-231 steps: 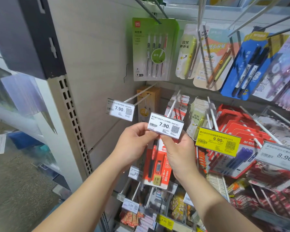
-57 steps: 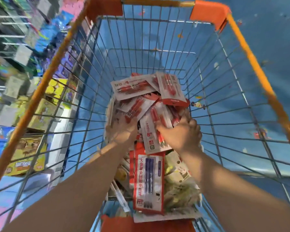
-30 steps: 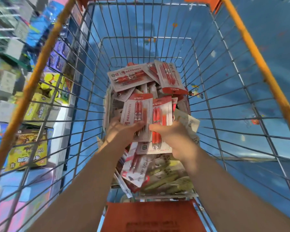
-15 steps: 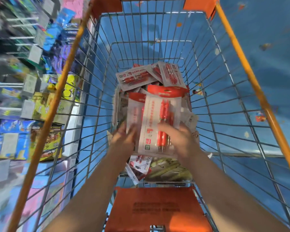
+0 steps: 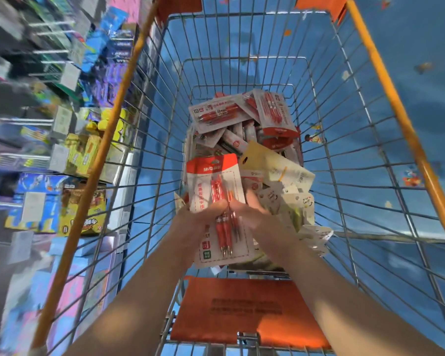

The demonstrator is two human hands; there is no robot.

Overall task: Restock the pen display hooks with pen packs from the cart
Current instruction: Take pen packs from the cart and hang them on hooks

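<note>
Both hands were inside the wire cart (image 5: 149,140), at the lower centre of the frame, and together they held one red-and-white pen pack (image 5: 217,209) above the loose stock. The left hand (image 5: 195,224) gripped the pack's left edge, its fingers curled over the front of the card near the middle. The right hand (image 5: 254,214) gripped the right edge, with the thumb lying across the front beside the pens; its other fingers were behind the card and could not be seen. The pack stood roughly upright in the view — red header at the top, pen tips pointing toward the bottom of the frame. Behind and beyond it, in the centre of the frame, lay a heap of further pen packs (image 5: 242,116) in the same red-and-white card, overlapping at mixed angles. To the right of the held pack lay cream-coloured packs (image 5: 275,168), partly covering one another. An orange flap (image 5: 242,307) of the cart spanned the lower centre, below the forearms. The cart's orange top rails ran diagonally up both sides of the frame. Along the left edge, shelves of boxed goods (image 5: 82,155) were visible but heavily blurred, and their labels could not be read. A blue floor (image 5: 409,47) showed through the wire mesh at the right and top.
</note>
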